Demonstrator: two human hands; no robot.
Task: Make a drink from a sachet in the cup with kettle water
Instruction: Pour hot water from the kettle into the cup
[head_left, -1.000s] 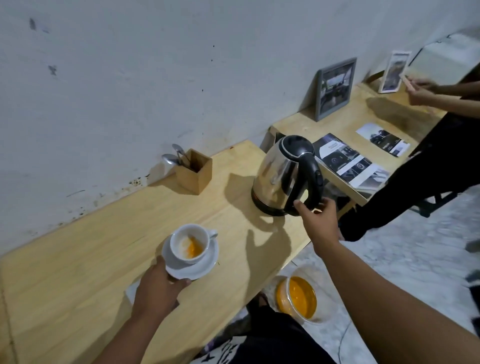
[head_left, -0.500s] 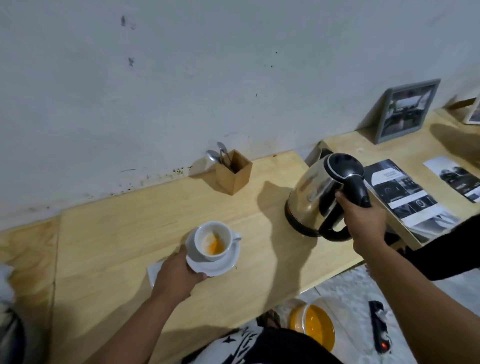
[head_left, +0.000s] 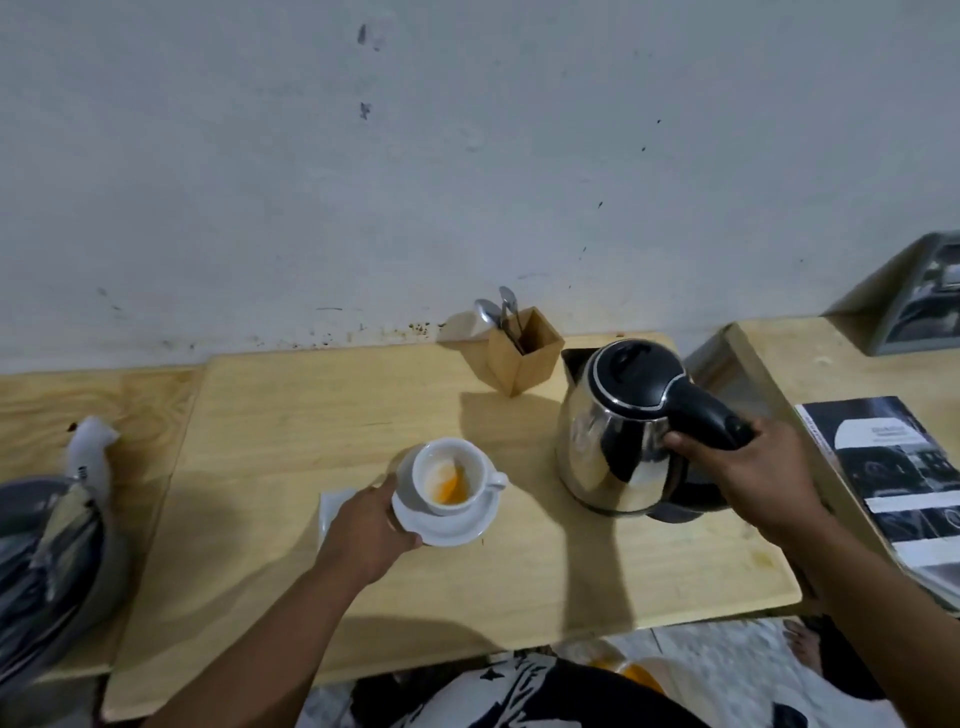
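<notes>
Both hands are busy: the right hand (head_left: 756, 483), only reaching a second ago, is now wrapped around the kettle (head_left: 618, 441) handle, tipping it off its base, while the left hand (head_left: 371, 525) pinches the saucer (head_left: 447, 527) rim beneath the cup (head_left: 448, 475) of orange powder; pouring looks next

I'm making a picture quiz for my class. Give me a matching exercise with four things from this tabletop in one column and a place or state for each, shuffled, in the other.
Things:
1. cup
2. kettle
3. spoons
4. saucer

Places or states:
A. standing in the wooden box by the wall
B. held at its rim by the left hand
C. gripped by its black handle in the right hand
D. holding orange powder

Pairs: 1-D, 2-C, 3-A, 4-B
</notes>
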